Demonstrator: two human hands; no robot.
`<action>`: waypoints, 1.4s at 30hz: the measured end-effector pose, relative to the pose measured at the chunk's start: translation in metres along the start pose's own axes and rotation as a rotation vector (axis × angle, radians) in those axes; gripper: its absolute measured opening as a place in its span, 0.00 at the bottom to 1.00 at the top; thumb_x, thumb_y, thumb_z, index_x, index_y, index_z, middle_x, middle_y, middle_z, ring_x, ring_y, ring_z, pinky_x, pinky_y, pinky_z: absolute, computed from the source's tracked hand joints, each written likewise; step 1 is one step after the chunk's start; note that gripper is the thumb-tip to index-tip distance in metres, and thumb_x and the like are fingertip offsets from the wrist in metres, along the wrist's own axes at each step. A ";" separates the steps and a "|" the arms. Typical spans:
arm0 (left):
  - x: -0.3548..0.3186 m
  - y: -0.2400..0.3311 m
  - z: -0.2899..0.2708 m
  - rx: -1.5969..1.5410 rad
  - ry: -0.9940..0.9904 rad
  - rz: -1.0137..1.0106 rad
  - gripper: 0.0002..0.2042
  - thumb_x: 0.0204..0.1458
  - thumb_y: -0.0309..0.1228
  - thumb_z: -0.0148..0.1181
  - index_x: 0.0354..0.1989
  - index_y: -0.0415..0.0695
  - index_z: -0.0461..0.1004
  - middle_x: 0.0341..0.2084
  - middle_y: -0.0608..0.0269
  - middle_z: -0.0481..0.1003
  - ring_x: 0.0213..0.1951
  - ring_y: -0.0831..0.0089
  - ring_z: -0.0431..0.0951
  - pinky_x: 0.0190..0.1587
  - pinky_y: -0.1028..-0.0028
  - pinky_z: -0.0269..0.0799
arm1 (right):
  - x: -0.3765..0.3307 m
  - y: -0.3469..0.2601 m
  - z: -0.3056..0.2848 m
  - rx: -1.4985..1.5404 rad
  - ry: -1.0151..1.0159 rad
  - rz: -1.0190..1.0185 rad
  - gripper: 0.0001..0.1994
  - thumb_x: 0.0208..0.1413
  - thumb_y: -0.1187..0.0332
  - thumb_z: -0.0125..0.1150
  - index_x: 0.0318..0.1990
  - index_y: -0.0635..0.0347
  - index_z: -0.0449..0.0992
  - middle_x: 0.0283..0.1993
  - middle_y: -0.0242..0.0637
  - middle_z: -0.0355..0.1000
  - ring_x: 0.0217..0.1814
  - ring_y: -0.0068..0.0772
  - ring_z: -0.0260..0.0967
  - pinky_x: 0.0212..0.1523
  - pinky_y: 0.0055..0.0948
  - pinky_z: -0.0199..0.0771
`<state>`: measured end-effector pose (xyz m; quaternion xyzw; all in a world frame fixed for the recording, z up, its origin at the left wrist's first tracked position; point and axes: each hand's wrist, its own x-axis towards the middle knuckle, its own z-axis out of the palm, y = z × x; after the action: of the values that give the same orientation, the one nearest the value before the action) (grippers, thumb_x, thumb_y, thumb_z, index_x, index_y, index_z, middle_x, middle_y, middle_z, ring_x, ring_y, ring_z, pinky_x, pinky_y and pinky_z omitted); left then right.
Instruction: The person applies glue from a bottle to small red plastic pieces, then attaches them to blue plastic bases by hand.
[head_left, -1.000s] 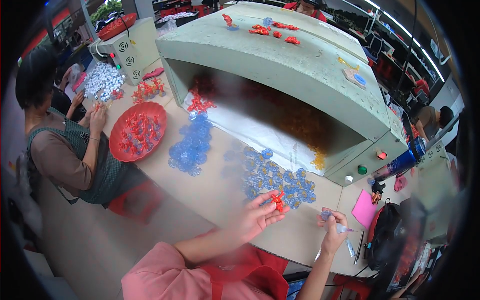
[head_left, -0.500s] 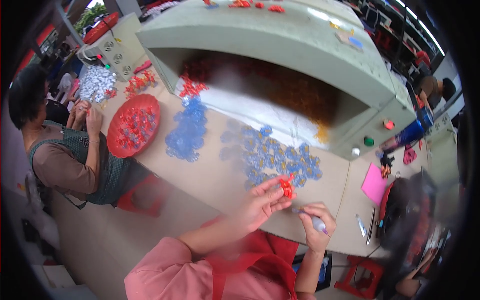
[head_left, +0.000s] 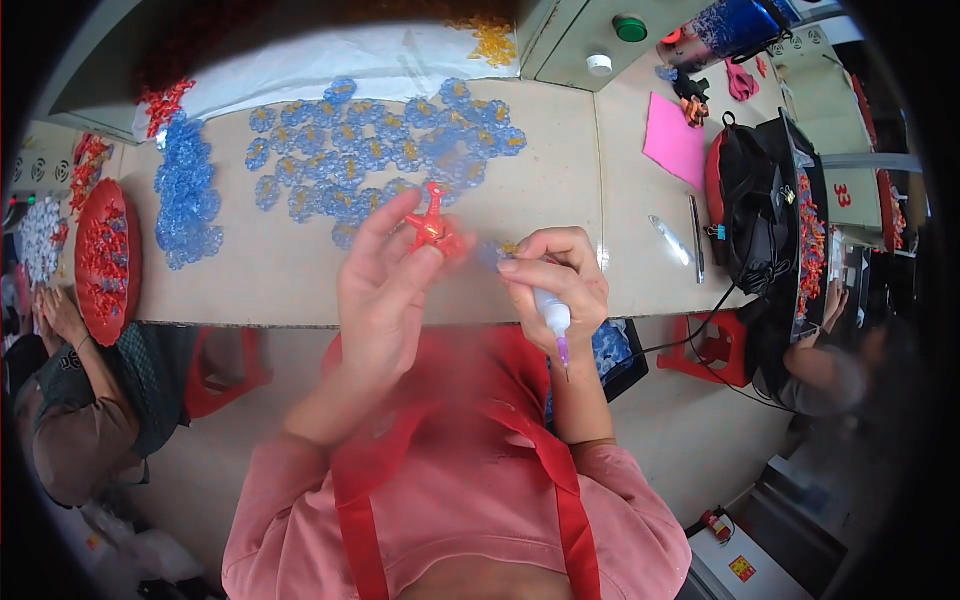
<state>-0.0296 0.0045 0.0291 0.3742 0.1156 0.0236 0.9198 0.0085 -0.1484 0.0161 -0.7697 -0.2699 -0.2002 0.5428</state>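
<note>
My left hand [head_left: 385,290] pinches a small red plastic piece [head_left: 432,226] between thumb and fingertips, raised above the table's near edge. My right hand [head_left: 550,275] is closed around a small white bottle with a purple tip [head_left: 555,320] pointing down toward me; a blurred bluish bit shows at its fingertips. Just beyond both hands, several flat blue flower-shaped pieces with yellow centres [head_left: 385,150] are spread over the beige table [head_left: 290,270].
A pile of blue pieces [head_left: 185,200] and a red tray of red pieces [head_left: 105,260] lie at the left, where another person [head_left: 70,400] sits. A pink sheet [head_left: 675,140], a pen [head_left: 668,240] and a black bag [head_left: 755,210] are at the right. A red stool [head_left: 705,350] stands below.
The view has tilted down and closer to my hands. My left hand has lifted the red piece off the table. My right hand has moved in beside it with the bottle.
</note>
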 end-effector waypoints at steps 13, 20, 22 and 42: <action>0.002 -0.012 0.000 0.081 -0.014 0.083 0.18 0.49 0.19 0.51 0.50 0.35 0.60 0.41 0.53 0.69 0.44 0.64 0.71 0.49 0.65 0.66 | 0.001 -0.006 -0.001 0.009 -0.004 -0.028 0.12 0.31 0.83 0.64 0.27 0.60 0.75 0.28 0.39 0.70 0.27 0.29 0.70 0.24 0.20 0.70; 0.001 -0.013 -0.002 0.091 -0.024 0.077 0.17 0.48 0.19 0.51 0.49 0.35 0.62 0.40 0.54 0.69 0.44 0.67 0.70 0.49 0.65 0.66 | 0.002 -0.004 0.001 -0.042 0.014 -0.058 0.12 0.31 0.82 0.65 0.28 0.61 0.75 0.27 0.39 0.70 0.25 0.31 0.70 0.22 0.21 0.70; 0.001 -0.014 -0.002 0.095 -0.032 0.083 0.17 0.49 0.19 0.51 0.49 0.35 0.62 0.40 0.54 0.69 0.43 0.66 0.71 0.49 0.65 0.66 | 0.003 -0.004 0.000 -0.039 -0.005 -0.078 0.12 0.31 0.82 0.65 0.28 0.61 0.75 0.27 0.39 0.70 0.24 0.30 0.70 0.21 0.21 0.69; 0.002 -0.005 -0.002 0.261 -0.121 0.123 0.16 0.47 0.15 0.51 0.47 0.30 0.64 0.39 0.48 0.71 0.41 0.66 0.73 0.44 0.70 0.69 | 0.002 -0.012 -0.006 -0.091 -0.020 -0.086 0.11 0.30 0.83 0.63 0.25 0.60 0.77 0.25 0.35 0.68 0.22 0.26 0.68 0.20 0.20 0.68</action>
<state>-0.0279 0.0024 0.0237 0.4977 0.0390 0.0419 0.8655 0.0026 -0.1502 0.0284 -0.7832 -0.2988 -0.2277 0.4954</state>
